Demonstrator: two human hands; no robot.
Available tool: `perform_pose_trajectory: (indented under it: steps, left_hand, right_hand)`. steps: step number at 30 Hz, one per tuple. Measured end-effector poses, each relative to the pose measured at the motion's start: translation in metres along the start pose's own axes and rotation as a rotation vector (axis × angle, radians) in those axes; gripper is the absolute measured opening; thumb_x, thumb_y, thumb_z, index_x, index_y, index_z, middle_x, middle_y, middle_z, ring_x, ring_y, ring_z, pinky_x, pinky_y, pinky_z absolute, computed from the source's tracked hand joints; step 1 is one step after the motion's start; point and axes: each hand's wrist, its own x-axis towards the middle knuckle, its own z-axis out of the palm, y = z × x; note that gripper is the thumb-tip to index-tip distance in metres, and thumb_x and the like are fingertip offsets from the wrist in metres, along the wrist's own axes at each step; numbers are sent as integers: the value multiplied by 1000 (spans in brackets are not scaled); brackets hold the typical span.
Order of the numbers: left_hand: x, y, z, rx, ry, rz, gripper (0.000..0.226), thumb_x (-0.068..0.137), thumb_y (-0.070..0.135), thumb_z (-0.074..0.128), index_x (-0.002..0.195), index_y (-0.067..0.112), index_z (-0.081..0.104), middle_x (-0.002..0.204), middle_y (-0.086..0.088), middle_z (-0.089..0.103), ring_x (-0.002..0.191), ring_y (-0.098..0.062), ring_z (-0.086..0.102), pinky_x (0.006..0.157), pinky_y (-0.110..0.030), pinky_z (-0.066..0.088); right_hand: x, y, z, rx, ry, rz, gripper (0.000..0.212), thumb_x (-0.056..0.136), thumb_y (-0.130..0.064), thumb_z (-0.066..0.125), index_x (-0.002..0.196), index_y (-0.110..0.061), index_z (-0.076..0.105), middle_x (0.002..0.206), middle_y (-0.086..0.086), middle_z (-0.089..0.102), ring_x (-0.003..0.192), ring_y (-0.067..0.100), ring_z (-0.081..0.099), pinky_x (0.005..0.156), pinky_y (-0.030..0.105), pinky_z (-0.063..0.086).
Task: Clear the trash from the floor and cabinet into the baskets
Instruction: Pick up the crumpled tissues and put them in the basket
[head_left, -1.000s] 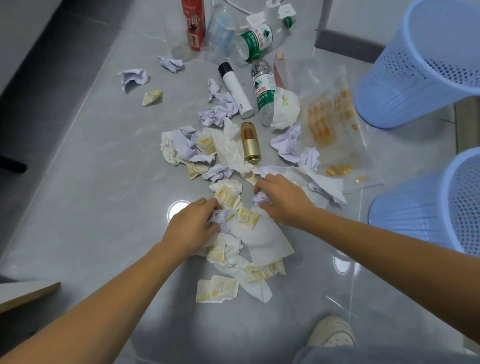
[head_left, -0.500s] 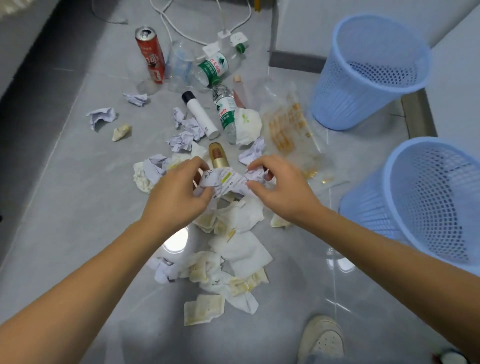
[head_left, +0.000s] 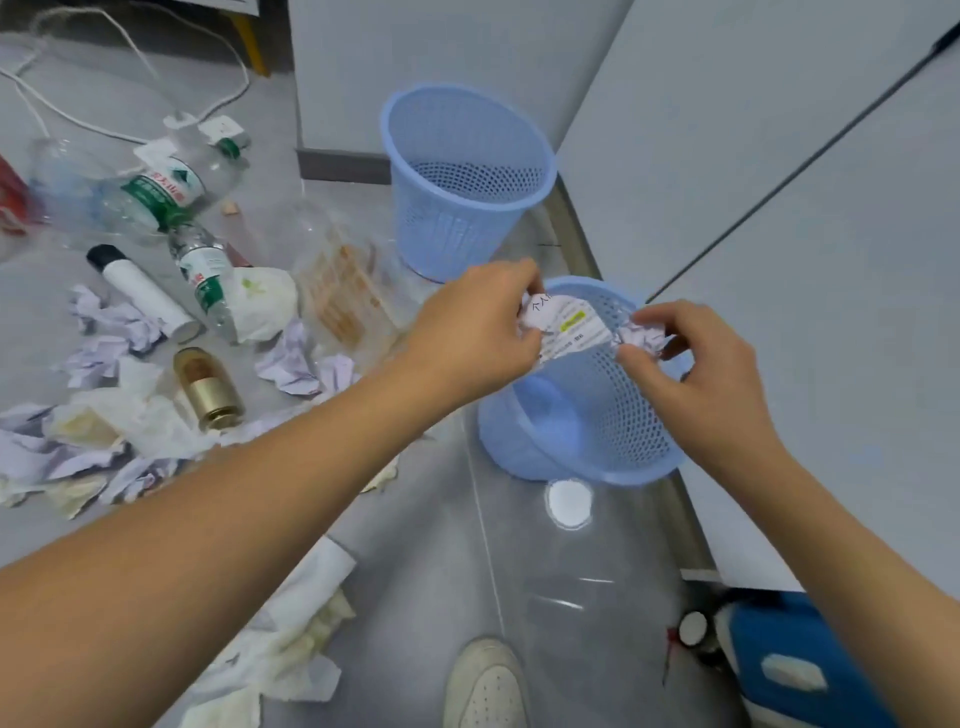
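My left hand (head_left: 475, 325) and my right hand (head_left: 696, 366) both grip a crumpled printed paper (head_left: 569, 327), stretched between them right above the near blue mesh basket (head_left: 613, 447). A second blue basket (head_left: 462, 182) stands upright farther back by the cabinet. Several crumpled papers (head_left: 111, 325) and stained tissues (head_left: 291, 649) lie scattered over the grey floor at left, among plastic bottles (head_left: 166, 189), a white tube (head_left: 143, 293) and a small gold bottle (head_left: 208, 387).
Grey cabinet fronts (head_left: 753, 171) rise at right behind the baskets. White cables (head_left: 171, 111) run across the floor at back left. My white shoe (head_left: 485, 686) shows at the bottom, a blue object (head_left: 789, 660) at bottom right, and a clear plastic wrapper (head_left: 343, 291) beside the far basket.
Both hands lifted the crumpled paper off the floor pile and carried it right, to above the near basket. The view swung right with them.
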Motion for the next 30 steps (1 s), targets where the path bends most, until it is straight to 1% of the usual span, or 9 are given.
perform_pose_trajectory:
  steps: [3,5,9,12,16,20,23,26,30]
  left_hand:
    - [12,16,35,104,-124,-4,31,82,26,64,113,24,63,105,1,68,102,-27,63,79,-42,54]
    - [15,21,50,172,-185,9,42,82,36,68,122,24,63,114,0,68,113,-27,61,82,-41,54]
    - [5,18,37,238,-142,76,62,87,50,67,142,24,54,134,-2,57,130,-26,46,93,-46,50]
    - [-14,-7,0,192,-21,64,56,89,49,66,140,26,57,124,1,62,123,-25,51,91,-48,51]
    - [-63,-69,-49,180,82,-97,46,88,48,66,129,28,63,110,6,67,107,-20,61,86,-43,53]
    - [-129,-119,-76,190,107,-267,41,90,48,64,126,28,65,106,6,68,100,-18,63,78,-38,52]
    - [-186,-147,-79,192,109,-401,38,91,48,63,124,28,65,104,8,68,96,-15,63,76,-38,53]
    - [-243,-172,-74,205,131,-554,35,92,47,62,122,29,65,104,9,67,98,-16,62,76,-39,54]
    - [-323,-193,-57,245,122,-737,34,91,42,63,122,28,63,111,7,61,108,-21,58,76,-39,52]
  right_hand:
    - [-11,34,0,-84,-29,41,28,88,-31,74,113,-24,66,104,-3,64,92,19,61,86,40,53]
    - [-16,46,4,-140,-97,82,35,87,-42,71,118,-26,66,107,-1,63,97,22,61,88,40,52]
    - [-17,44,11,-231,-144,85,43,86,-46,73,124,-28,67,114,3,55,110,30,58,93,38,48]
    - [-7,3,20,-147,-44,-39,39,85,-44,68,118,-23,69,112,1,59,101,23,61,87,31,46]
    - [-12,-71,57,48,-74,-282,24,89,-32,68,108,-17,70,101,1,64,92,16,62,78,27,46]
    - [-37,-112,117,140,-234,-416,14,90,-23,69,102,-17,68,97,-1,62,87,15,61,74,27,48]
    - [-60,-112,168,119,-385,-450,18,89,-27,67,106,-20,66,98,-6,58,90,18,60,77,36,51]
    - [-77,-90,212,0,-547,-424,29,87,-27,67,115,-22,64,109,-2,58,103,25,57,83,45,52]
    - [-89,-56,244,-223,-786,-321,52,85,-23,71,135,-25,56,133,2,49,127,29,43,90,45,53]
